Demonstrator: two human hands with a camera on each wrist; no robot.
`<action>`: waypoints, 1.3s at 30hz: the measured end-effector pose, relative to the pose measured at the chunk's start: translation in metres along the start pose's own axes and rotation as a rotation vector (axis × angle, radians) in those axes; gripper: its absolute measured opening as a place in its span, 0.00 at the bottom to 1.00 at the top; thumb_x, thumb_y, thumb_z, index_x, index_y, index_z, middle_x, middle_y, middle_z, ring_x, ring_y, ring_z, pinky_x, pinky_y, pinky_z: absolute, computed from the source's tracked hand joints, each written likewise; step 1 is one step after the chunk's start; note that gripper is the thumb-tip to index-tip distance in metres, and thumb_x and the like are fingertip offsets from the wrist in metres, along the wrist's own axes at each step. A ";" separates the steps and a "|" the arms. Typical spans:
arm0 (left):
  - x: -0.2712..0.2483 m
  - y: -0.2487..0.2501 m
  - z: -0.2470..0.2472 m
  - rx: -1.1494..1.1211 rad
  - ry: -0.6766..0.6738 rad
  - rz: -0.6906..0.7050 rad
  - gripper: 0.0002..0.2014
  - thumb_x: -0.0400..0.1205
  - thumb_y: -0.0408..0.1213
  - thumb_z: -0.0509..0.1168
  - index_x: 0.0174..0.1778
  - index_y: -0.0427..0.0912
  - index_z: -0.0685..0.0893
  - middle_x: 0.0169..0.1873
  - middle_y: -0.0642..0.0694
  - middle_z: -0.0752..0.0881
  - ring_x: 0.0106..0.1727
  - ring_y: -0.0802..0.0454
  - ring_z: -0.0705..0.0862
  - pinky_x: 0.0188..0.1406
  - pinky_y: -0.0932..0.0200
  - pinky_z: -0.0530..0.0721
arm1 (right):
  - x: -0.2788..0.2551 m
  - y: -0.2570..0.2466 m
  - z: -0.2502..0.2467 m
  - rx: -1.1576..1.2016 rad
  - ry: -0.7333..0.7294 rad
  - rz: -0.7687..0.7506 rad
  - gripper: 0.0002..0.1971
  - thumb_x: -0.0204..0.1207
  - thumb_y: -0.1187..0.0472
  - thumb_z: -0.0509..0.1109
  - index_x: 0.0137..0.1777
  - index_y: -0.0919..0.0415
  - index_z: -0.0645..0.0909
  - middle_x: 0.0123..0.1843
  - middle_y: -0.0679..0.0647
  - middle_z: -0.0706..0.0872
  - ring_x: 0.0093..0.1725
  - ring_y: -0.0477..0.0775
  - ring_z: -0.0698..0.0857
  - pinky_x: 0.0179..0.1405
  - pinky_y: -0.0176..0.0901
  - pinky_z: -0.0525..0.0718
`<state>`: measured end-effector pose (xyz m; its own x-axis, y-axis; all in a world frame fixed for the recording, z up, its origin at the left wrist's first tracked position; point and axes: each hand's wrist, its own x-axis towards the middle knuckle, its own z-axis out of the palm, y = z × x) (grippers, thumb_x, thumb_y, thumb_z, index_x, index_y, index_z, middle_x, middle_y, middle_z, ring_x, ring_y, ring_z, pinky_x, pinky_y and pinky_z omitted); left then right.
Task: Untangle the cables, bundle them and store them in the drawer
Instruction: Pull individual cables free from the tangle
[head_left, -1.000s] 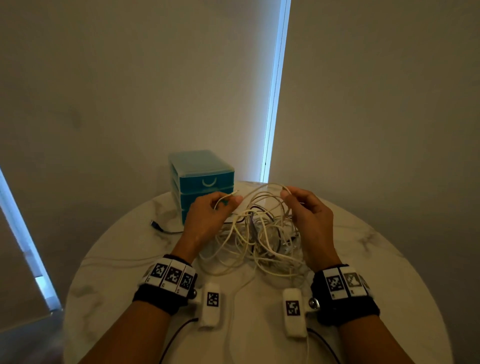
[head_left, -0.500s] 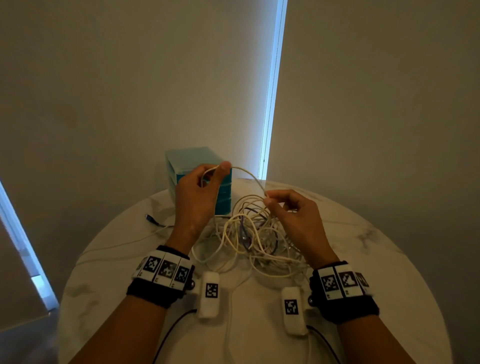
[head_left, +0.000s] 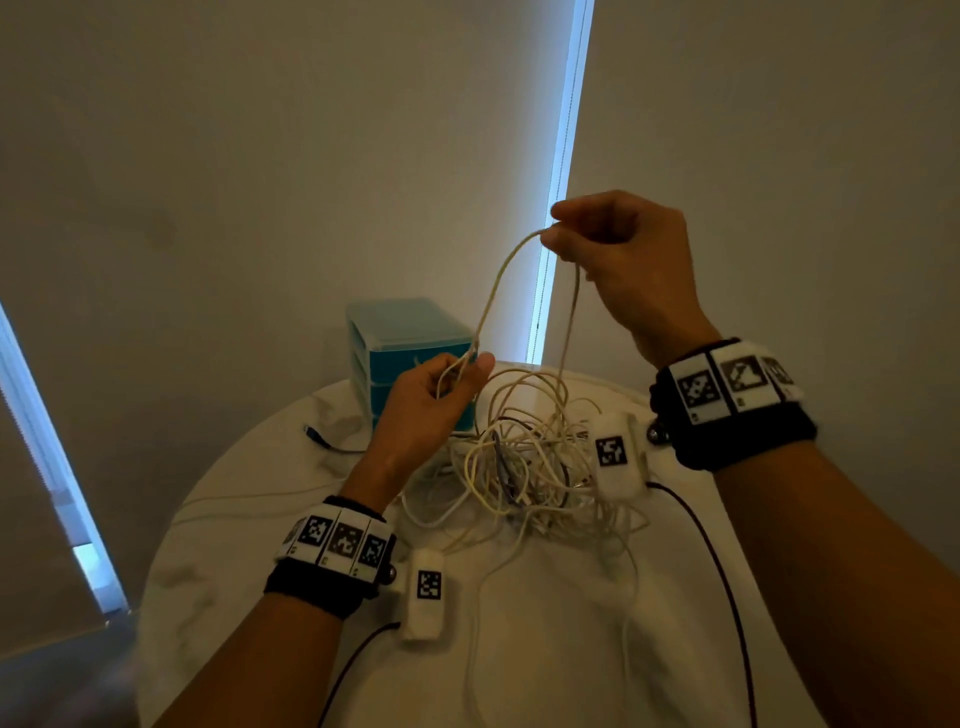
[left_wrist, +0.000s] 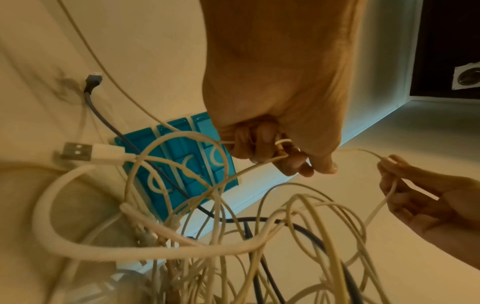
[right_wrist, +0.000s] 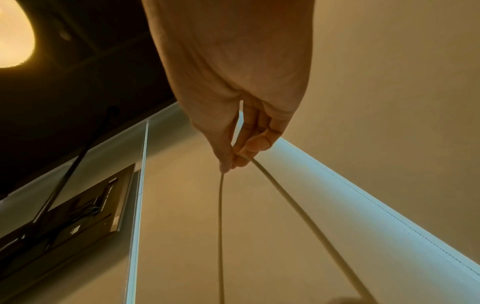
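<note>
A tangle of white cables (head_left: 524, 467) with a dark one among them lies on the round white table (head_left: 545, 649). My right hand (head_left: 613, 249) is raised high and pinches a loop of thin white cable (head_left: 498, 280) between thumb and fingers (right_wrist: 228, 158). My left hand (head_left: 441, 395) sits lower, in front of the teal drawer unit (head_left: 405, 332), with its fingers (left_wrist: 272, 148) curled round the same cable. The cable hangs from the right hand in two strands, one to my left hand and one down into the tangle. A white USB plug (left_wrist: 78, 152) sticks out of the pile.
The teal drawer unit stands at the table's far edge against the wall, its drawers closed. A dark cable with a plug (head_left: 317, 436) lies on the table left of it. A bright window strip (head_left: 561, 182) runs up the wall behind.
My right hand has risen well above the table, drawing the white cable up out of the tangle. My left hand has stayed near the drawer unit, still holding the cable.
</note>
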<state>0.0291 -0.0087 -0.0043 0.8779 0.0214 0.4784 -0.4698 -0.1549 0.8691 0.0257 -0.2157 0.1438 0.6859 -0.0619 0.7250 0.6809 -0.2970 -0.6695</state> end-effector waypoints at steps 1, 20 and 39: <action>0.000 0.001 0.001 -0.046 0.010 -0.025 0.19 0.86 0.59 0.72 0.44 0.44 0.89 0.29 0.61 0.81 0.35 0.64 0.80 0.40 0.72 0.80 | -0.001 -0.003 0.005 0.000 -0.036 0.003 0.12 0.77 0.55 0.86 0.60 0.52 0.94 0.51 0.46 0.97 0.52 0.44 0.95 0.53 0.38 0.92; -0.001 0.032 -0.016 -0.488 -0.179 0.030 0.17 0.97 0.42 0.53 0.62 0.39 0.86 0.46 0.46 0.84 0.34 0.53 0.74 0.40 0.60 0.78 | -0.109 0.082 0.071 -0.417 -0.332 0.097 0.16 0.70 0.40 0.87 0.57 0.41 0.94 0.85 0.49 0.67 0.85 0.58 0.65 0.82 0.61 0.76; 0.000 0.013 -0.001 -0.312 0.054 -0.093 0.32 0.79 0.68 0.71 0.59 0.40 0.92 0.39 0.50 0.80 0.30 0.60 0.69 0.32 0.64 0.70 | -0.102 0.067 0.036 0.478 0.156 0.430 0.17 0.68 0.31 0.80 0.55 0.31 0.95 0.70 0.36 0.90 0.73 0.37 0.84 0.74 0.42 0.78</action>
<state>0.0228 -0.0094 0.0070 0.9163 0.0749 0.3935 -0.4005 0.1605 0.9021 0.0104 -0.1950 0.0188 0.9015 -0.2284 0.3676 0.4178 0.2384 -0.8767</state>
